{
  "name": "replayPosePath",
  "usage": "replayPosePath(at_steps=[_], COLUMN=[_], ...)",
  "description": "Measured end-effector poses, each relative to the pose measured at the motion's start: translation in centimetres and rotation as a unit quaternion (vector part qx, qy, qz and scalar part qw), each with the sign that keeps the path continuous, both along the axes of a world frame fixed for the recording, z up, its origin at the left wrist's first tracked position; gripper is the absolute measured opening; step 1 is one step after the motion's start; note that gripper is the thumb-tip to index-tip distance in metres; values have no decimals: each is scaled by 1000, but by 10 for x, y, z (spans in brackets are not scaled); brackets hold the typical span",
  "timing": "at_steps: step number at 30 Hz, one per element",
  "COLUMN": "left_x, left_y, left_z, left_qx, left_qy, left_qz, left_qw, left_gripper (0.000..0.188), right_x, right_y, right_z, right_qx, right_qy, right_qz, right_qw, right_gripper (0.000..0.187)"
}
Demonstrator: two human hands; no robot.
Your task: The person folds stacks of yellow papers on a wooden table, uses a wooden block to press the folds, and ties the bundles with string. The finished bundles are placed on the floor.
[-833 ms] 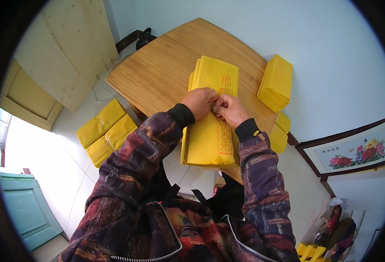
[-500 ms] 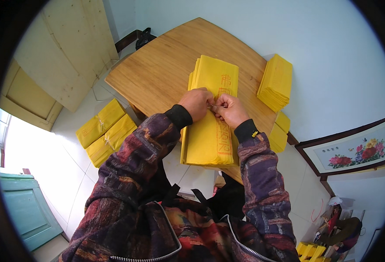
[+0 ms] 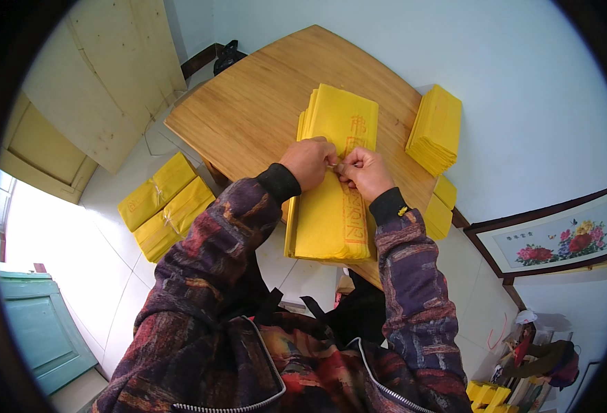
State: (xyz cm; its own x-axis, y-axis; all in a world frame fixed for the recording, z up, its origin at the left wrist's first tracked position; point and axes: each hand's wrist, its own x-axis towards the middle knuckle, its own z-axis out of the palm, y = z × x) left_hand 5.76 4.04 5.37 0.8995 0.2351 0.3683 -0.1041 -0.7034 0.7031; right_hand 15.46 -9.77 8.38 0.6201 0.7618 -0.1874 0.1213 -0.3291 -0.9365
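A thick stack of yellow folded paper point(image 3: 324, 227) with red printing lies lengthwise on the wooden table point(image 3: 269, 89), near its front edge. Both fists rest over its middle, where the stack looks drawn in. My left hand point(image 3: 309, 163) is closed, thumb and finger pinching what looks like a thin pale string. Just right of it, my right hand point(image 3: 365, 173) pinches at the same spot, fingertips almost touching the left ones. Most of the string is hidden behind the fingers.
Another yellow paper stack point(image 3: 435, 131) sits at the table's right edge, with more yellow paper point(image 3: 441, 210) below it. Two tied yellow bundles point(image 3: 166, 199) lie at left over the tiled floor. A framed flower picture point(image 3: 558, 241) leans at right; a black bag point(image 3: 228, 56) is behind the table.
Both hands stay at the stack's middle, still pinching, with only a slight shift of the fingers. The whole view has moved very slightly.
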Motion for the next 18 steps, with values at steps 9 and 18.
replayPosePath(at_steps=[9,18], left_x=[-2,1], left_y=[5,1], left_z=[1,3], left_qx=[20,28], left_qy=[-11,41], left_qz=[-72,-41], left_qw=[997,998], left_gripper=[5,5], right_x=[3,5], right_y=[0,1], right_z=[-5,-11], right_qx=[2,-15], right_qy=[12,-33], right_qz=[-20,-20], right_qw=[1000,999], right_gripper=[9,11])
